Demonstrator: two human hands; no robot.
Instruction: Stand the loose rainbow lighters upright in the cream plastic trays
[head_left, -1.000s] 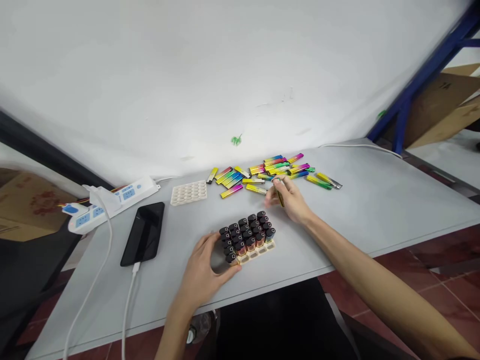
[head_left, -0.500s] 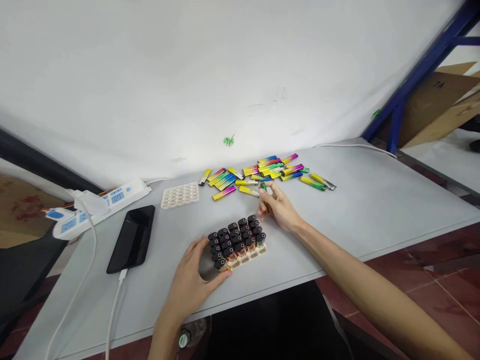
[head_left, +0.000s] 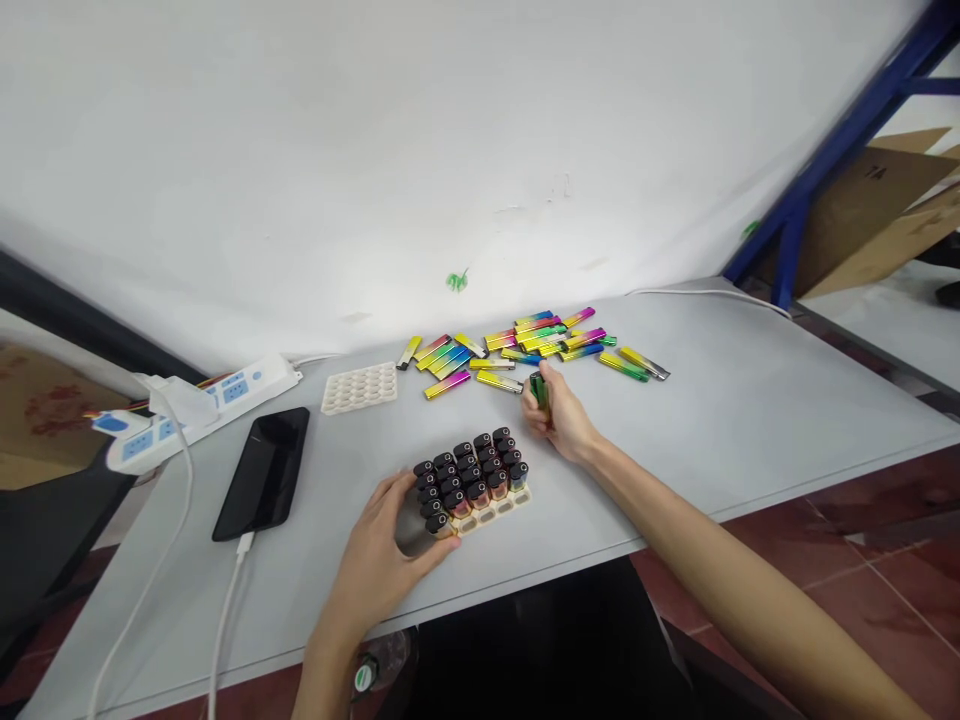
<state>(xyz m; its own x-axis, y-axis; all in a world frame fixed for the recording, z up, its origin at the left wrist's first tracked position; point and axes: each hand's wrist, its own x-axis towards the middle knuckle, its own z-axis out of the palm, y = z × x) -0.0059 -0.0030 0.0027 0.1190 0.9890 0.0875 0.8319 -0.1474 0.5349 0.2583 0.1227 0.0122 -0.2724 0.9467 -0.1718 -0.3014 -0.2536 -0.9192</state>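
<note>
Upright black-topped lighters (head_left: 471, 474) fill most of a cream tray (head_left: 495, 508); several cells along its near edge hold none. My left hand (head_left: 386, 550) grips the tray's left side, thumb at the near corner and fingers round the far left. My right hand (head_left: 559, 412) is closed round a green lighter (head_left: 538, 391), its top pointing up, above the table right of the tray. Beyond it, loose lighters (head_left: 450, 364) in yellow, blue, pink and green lie scattered near the wall.
A second cream tray (head_left: 360, 389) with bare cells lies at the back left. Left of it are a black phone (head_left: 264, 475) on a white cable and a white power strip (head_left: 217, 405). The white wall (head_left: 375, 170) rises behind the grey table (head_left: 750, 400).
My right hand has turned the green lighter more upright and wrapped its fingers round it, shifting slightly right. My left hand stays on the tray.
</note>
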